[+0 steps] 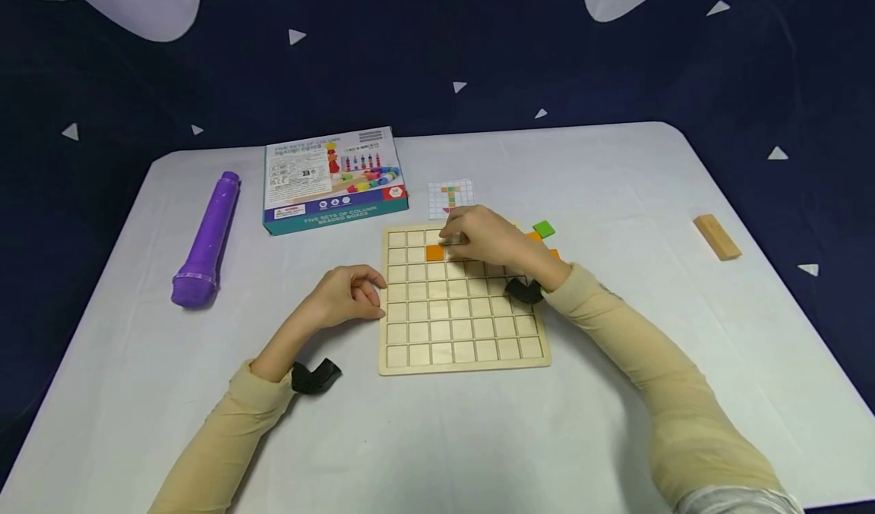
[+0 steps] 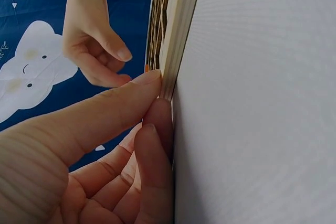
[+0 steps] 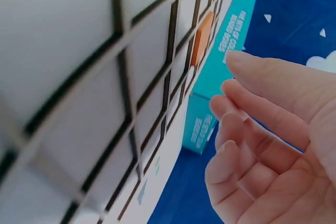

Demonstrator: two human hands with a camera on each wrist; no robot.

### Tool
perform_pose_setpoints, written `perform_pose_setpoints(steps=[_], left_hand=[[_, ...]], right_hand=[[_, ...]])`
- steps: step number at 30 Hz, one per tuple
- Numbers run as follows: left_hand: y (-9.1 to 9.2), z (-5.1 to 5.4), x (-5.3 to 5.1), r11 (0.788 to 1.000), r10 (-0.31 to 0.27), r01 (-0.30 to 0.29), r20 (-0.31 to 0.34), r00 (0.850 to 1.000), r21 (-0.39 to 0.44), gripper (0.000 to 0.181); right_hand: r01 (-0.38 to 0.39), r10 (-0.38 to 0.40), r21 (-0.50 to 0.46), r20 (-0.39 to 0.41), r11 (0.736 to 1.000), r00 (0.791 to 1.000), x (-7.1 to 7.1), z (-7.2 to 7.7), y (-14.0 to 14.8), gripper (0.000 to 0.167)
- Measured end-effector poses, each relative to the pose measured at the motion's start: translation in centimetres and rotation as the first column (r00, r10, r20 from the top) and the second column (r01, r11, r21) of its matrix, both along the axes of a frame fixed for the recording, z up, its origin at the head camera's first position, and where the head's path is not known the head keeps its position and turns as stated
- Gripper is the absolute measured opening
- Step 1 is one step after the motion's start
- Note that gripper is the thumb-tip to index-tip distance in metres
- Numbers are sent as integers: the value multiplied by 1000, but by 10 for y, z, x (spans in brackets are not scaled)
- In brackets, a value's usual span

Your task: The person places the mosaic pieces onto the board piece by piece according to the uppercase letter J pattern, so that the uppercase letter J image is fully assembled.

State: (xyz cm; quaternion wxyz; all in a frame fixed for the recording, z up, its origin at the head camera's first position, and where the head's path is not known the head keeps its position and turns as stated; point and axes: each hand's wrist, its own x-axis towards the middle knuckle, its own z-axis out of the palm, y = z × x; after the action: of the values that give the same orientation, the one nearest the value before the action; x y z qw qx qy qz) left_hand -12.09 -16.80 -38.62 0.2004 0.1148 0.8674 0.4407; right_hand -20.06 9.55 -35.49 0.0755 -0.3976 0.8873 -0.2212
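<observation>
Your left hand (image 1: 345, 295) pinches the left edge of the wooden board (image 1: 459, 308) at the frame's centre; your right hand (image 1: 488, 234) is over its upper rows, fingers narrowly parted, just beside an orange tile (image 1: 434, 253).

purple toy microphone (image 1: 209, 242) at left, beaded-column box (image 1: 331, 180) far left, wooden block (image 1: 717, 238) at right, dark blue backdrop (image 1: 390, 66)

Saw a pale gridded board (image 1: 439, 310), an orange tile (image 1: 434, 253), a purple microphone (image 1: 208, 237) at left and a white counter (image 1: 383, 446).
</observation>
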Motion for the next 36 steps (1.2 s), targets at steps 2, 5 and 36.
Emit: perform_pose_setpoints(steps=[2,5,36], left_hand=[[0,1,0,1000,0,0,4,1000,-2,36],[0,2,1,1000,0,0,8,1000,1,36],[-1,3,1,1000,-13,12,13,1000,27,36]], right_hand=[[10,-10,-21,-4,1000,1000,1,1,7,22],[30,-31,-55,-10,998,999,2,3,16,22],[298,-316,-160,-101,941,943,-3,3,101,17]])
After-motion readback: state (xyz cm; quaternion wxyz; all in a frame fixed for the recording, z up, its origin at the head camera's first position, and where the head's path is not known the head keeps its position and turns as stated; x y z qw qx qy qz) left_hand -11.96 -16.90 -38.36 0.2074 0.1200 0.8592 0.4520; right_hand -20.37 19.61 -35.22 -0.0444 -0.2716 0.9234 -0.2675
